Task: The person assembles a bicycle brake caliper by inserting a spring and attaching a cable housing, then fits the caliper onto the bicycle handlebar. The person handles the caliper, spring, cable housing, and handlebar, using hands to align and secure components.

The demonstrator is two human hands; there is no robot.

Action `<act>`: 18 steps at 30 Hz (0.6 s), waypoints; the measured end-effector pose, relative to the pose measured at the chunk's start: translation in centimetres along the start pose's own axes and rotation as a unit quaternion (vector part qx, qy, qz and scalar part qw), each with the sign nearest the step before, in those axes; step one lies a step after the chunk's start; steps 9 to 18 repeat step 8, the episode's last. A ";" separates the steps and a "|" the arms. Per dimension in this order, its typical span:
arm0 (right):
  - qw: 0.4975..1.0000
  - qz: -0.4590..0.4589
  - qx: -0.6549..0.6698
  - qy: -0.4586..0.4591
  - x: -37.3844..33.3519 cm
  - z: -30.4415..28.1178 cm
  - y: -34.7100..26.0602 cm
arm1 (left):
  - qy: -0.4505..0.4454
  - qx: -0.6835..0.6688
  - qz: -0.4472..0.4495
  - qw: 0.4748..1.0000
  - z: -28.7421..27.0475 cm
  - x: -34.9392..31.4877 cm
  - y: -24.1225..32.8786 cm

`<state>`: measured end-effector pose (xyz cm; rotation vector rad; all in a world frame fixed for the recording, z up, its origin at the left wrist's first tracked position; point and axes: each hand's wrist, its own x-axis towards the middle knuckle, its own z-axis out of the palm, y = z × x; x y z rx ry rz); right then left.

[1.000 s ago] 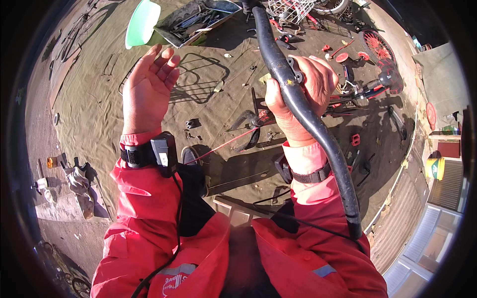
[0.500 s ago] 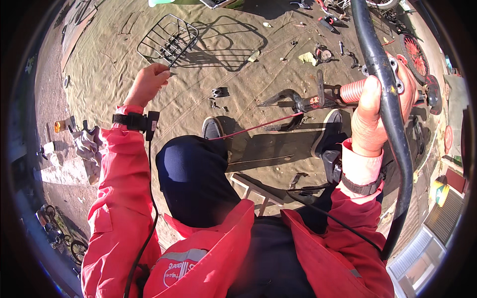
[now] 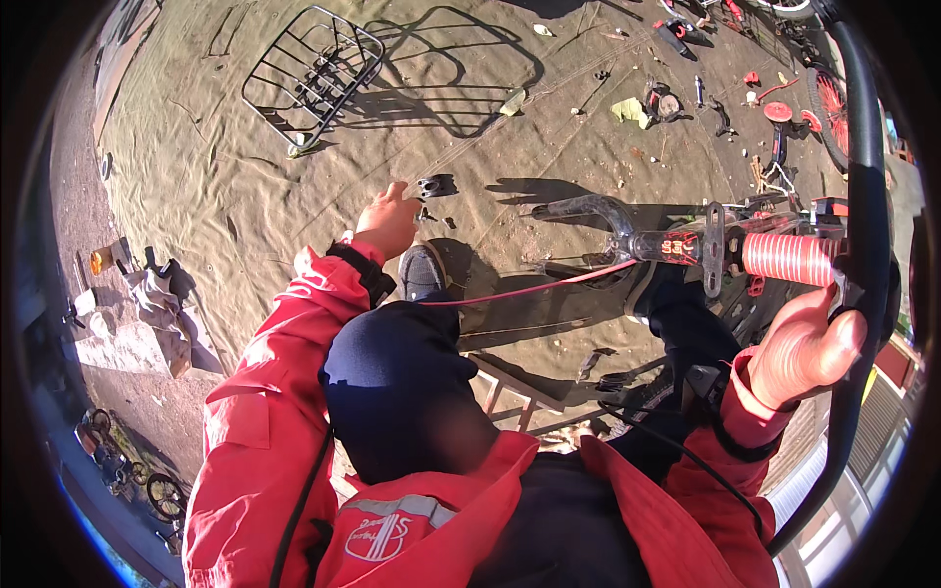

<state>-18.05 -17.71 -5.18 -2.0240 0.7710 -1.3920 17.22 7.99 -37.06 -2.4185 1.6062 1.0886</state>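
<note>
My left hand is empty, its fingers apart, just above the ground cloth. Nearest to it are a small black clamp-like part and smaller dark bits. At the right, my right hand is against the black curved handlebar, thumb stretched out; its other fingers are mostly hidden. Beside that hand, a red-and-silver ribbed tube joins a bicycle frame's dark head tube and a black fork. A black wire rack lies ahead of me, apart from both hands.
A green-brown cloth covers the ground. Loose parts, including a red-topped reflector-like piece, lie at the far right. A red-rimmed wheel is beyond. A crumpled grey cloth lies left. A red cable crosses near my shoe.
My left hand has let go of the rack and moved right and nearer, to the small black part. My right hand has shifted down along the handlebar, which swung to the right.
</note>
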 end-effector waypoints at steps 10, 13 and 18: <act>0.966 0.009 -0.241 0.097 0.0 -0.4 -0.1 | -0.053 0.045 0.008 0.998 2.0 3.4 0.5; 0.966 0.009 -0.241 0.097 0.0 -0.4 -0.1 | -0.053 0.045 0.008 0.998 2.0 3.4 0.5; 0.966 0.009 -0.241 0.097 0.0 -0.4 -0.1 | -0.053 0.045 0.008 0.998 2.0 3.4 0.5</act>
